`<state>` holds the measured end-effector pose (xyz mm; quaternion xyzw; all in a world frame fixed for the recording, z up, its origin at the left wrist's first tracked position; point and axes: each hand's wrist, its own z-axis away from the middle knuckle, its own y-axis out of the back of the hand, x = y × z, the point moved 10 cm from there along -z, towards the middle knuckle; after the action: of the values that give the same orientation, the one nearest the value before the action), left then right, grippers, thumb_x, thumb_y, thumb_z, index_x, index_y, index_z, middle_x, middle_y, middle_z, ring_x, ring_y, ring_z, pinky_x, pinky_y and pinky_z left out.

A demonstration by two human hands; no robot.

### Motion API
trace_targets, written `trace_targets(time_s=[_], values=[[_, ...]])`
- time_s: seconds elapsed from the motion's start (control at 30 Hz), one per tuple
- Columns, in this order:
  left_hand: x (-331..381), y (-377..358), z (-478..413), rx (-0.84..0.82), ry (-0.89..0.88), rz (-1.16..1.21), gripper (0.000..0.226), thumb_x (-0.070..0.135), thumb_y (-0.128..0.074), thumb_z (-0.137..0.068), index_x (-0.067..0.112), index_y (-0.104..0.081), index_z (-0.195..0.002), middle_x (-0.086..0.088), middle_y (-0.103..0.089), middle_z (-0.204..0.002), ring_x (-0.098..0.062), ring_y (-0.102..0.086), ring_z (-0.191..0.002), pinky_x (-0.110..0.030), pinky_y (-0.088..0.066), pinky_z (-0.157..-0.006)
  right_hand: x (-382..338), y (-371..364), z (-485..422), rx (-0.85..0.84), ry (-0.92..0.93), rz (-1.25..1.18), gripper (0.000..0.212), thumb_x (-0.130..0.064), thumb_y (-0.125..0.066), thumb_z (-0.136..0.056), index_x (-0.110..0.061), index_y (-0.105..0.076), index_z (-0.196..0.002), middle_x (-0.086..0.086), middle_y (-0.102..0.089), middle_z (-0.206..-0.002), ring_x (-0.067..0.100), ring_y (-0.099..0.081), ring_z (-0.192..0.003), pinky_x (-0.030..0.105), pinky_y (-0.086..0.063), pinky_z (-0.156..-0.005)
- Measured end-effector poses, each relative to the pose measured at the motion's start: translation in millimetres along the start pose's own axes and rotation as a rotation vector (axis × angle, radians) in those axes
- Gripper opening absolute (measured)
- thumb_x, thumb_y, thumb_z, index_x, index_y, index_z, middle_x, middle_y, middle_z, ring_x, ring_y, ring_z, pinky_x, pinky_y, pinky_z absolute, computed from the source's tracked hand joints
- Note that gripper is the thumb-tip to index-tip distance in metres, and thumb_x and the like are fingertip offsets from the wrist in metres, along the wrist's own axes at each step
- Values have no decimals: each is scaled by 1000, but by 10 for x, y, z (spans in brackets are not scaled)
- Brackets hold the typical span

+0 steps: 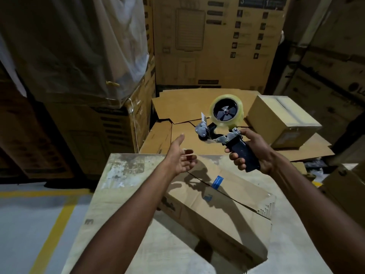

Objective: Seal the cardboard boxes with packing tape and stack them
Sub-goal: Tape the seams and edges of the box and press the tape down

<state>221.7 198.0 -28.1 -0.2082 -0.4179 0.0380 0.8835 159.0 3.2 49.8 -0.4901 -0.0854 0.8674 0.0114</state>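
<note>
open box (pixel 217 210): lies askew on the worktop (pixel 110 194), top flaps folded shut, dark seam showing, blue label (pixel 217 181) near its far end
tape dispenser (pixel 221 133): in the air above the box's far end, clear tape roll (pixel 226 110) on top, blade end toward the left hand
right hand (pixel 254 155): fingers wrapped tight round the dispenser's dark handle, over the box's far right corner
left hand (pixel 181 157): fingers straight, palm up, holding nothing, over the box's far left corner
small box (pixel 280 119): 1, taped, beyond the box to the right, resting on flattened cardboard (pixel 177 107)
yellow floor line (pixel 53 234): left of the box
</note>
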Motion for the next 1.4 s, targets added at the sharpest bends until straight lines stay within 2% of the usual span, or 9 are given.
trace_targets(time_s=[0.1, 0.2, 0.33, 0.47, 0.7, 0.87, 1.07, 1.17, 1.4], values=[[118, -231, 33, -106, 33, 186, 72, 56, -73, -86, -3, -55, -124, -27, -66, -119, -35, -71, -85, -33, -59, -64, -24, -19, -19, -22, -10, 12, 70, -67, -47, -92, 1, -64, -100, 8, -48, -72, 18, -39, -51, 27, -36, -42], [148, -335, -11, -167, 23, 305, 58, 32, -75, -91, -6, -51, -128, -27, -67, -110, -33, -73, -76, -29, -60, -54, -32, 2, -51, -30, -15, 11, 70, -67, -48, -92, 1, -64, -99, 8, -48, -72, 17, -39, -50, 27, -37, -41], [145, -346, -112, -218, 27, 390, 15, 5, -64, -95, -3, -62, -107, -25, -68, -97, -32, -74, -70, -27, -61, -56, -49, 35, -109, -52, -20, 13, 69, -66, -48, -92, 1, -65, -97, 9, -48, -73, 17, -39, -49, 27, -37, -41], [132, -361, -120, -248, 20, 373, 11, -10, -52, -93, -7, -60, -100, -28, -71, -89, -30, -74, -68, -25, -61, -59, -65, 82, -162, -71, -18, 27, 69, -67, -49, -91, 0, -64, -99, 9, -47, -73, 17, -39, -50, 28, -37, -42], [179, -377, -135, -207, -16, 418, 27, 14, -65, -97, -4, -59, -116, -30, -66, -103, -35, -74, -72, -31, -61, -53, -100, 102, -231, -110, -19, 61, 69, -67, -50, -91, 0, -64, -98, 9, -47, -74, 18, -39, -50, 28, -37, -43], [180, -462, -79, -255, -18, 474, 23, -5, -65, -80, -7, -65, -103, -28, -70, -91, -29, -74, -70, -27, -61, -58, -94, 96, -290, -157, -6, 25, 69, -69, -49, -91, -1, -61, -99, 8, -45, -75, 17, -38, -50, 29, -38, -43], [159, -412, -51, -238, -40, 551, 44, -14, -53, -81, 0, -52, -123, -34, -69, -95, -34, -74, -75, -30, -62, -59, -92, 134, -305, -164, 14, 12, 67, -67, -47, -92, -1, -61, -97, 9, -44, -75, 18, -36, -50, 30, -36, -43], [150, -454, -55, -276, -53, 578, 39, -9, -42, -93, -1, -56, -129, -33, -69, -98, -35, -75, -75, -29, -61, -58, -91, 129, -291, -167, 27, 28, 68, -67, -46, -92, -1, -61, -97, 9, -44, -74, 18, -37, -50, 29, -37, -43], [111, -431, -40, -222, -29, 510, 36, 20, -41, -99, -7, -62, -87, -29, -66, -94, -40, -73, -68, -27, -55, -47, -119, 109, -242, -165, 48, 72, 71, -68, -44, -93, 1, -62, -100, 10, -45, -75, 19, -38, -51, 30, -36, -45]])
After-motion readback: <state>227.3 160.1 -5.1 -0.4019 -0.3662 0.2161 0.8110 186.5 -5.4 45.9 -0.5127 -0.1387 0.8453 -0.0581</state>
